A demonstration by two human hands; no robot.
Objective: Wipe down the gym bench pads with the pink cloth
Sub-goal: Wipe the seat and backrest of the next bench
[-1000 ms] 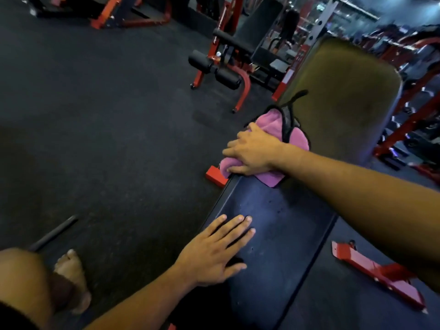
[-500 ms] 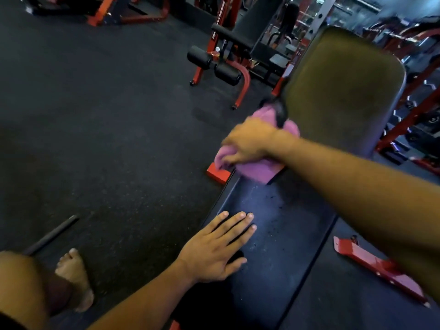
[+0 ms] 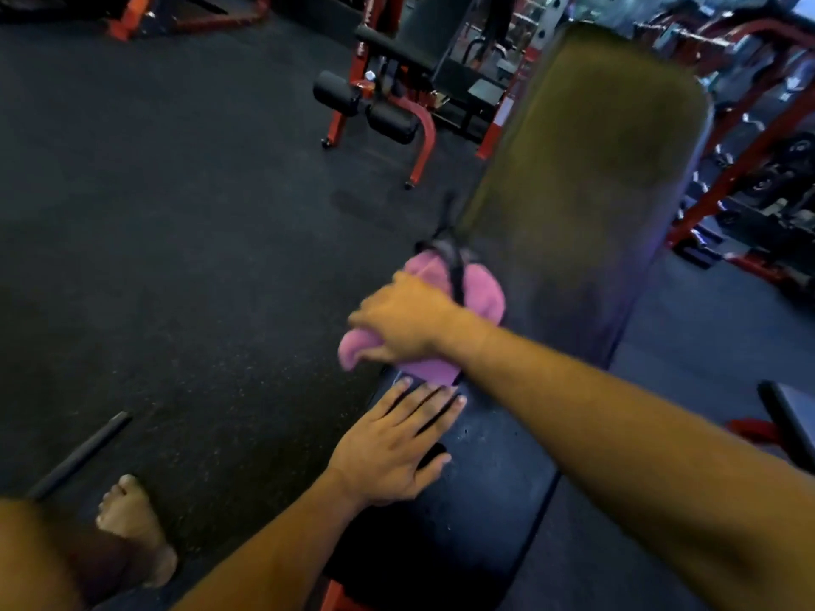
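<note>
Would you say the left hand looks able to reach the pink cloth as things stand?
Probably yes: the left hand lies flat on the seat pad, fingertips just short of the pink cloth, nothing between them.

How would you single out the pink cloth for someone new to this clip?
Find the upright back pad of the nearest bench. At its base, where it meets the flat seat pad, the right hand holds the pink cloth, the only pink thing, crossed by a black strap.

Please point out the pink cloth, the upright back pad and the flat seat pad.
Pink cloth [image 3: 483,293]: head view, far lobe.
Upright olive back pad [image 3: 595,147]: head view, face centre.
Flat dark seat pad [image 3: 498,469]: head view, bare top.
</note>
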